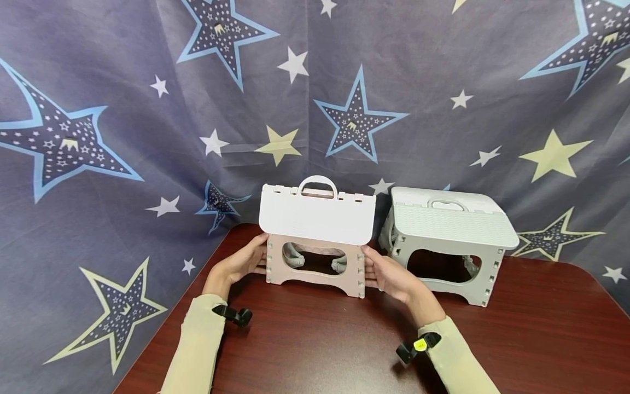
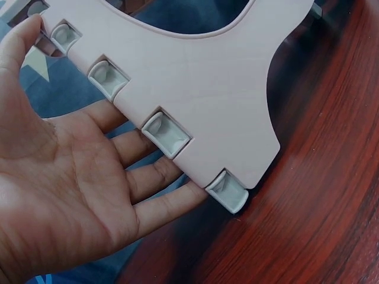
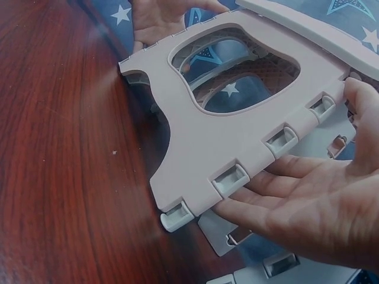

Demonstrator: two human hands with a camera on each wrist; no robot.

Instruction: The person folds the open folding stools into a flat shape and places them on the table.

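Observation:
A pink-and-white folding step stool (image 1: 317, 216) stands partly unfolded on the table. Its white top slopes down toward me, with the carrying handle raised. At its left edge, my left hand (image 1: 244, 258) holds the pink leg panel (image 2: 201, 77). The thumb touches near the upper corner, and the long fingers reach behind the hinged edge. On the opposite edge, my right hand (image 1: 391, 273) holds the same panel, thumb high and fingers (image 3: 272, 183) tucked behind it. Fingertips of both hands are partly hidden by the panel.
A pale green folding stool (image 1: 455, 219) stands unfolded close by on the right, just beyond my right hand. Under both stools is a dark red wooden table (image 1: 315, 339). A grey-blue curtain with stars (image 1: 354, 117) hangs behind the table and along its left side.

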